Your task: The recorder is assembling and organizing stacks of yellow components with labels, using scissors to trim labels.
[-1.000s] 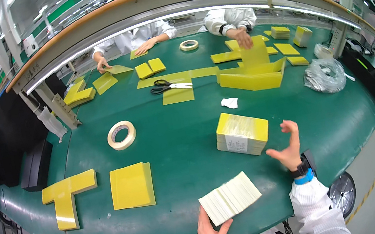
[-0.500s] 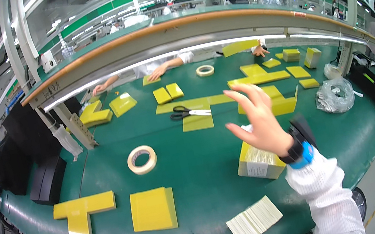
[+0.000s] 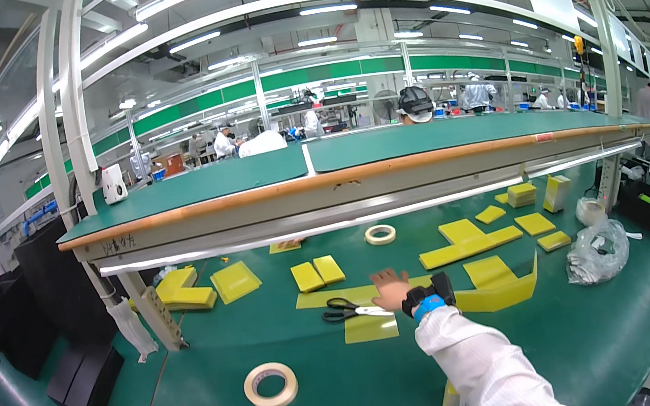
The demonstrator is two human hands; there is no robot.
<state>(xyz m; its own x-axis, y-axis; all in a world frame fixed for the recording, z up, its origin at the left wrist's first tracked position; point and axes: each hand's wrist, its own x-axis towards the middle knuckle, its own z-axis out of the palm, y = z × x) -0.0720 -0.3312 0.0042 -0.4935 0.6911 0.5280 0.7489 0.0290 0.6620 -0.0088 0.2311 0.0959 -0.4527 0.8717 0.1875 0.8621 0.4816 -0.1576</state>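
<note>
My right hand (image 3: 392,288) is stretched far out over the green table (image 3: 349,390), fingers spread and holding nothing. It hovers at the blade end of a pair of black-handled scissors (image 3: 350,312), which lie on a flat yellow sheet (image 3: 370,327). A white sleeve, a blue cuff and a black wrist device cover my forearm. A long yellow strip (image 3: 333,296) lies just beyond the hand. My left hand is out of the picture.
A roll of pale tape (image 3: 270,386) lies at the near left, and a second roll (image 3: 380,234) sits at the far side. Yellow blocks (image 3: 467,240) and sheets (image 3: 234,281) are scattered about, with a crumpled clear bag (image 3: 597,251) at right. An overhead shelf (image 3: 338,179) spans the table.
The view has tilted up. My right hand went from raised near me to reaching forward at the scissors. My left hand and the white stack dropped out of view.
</note>
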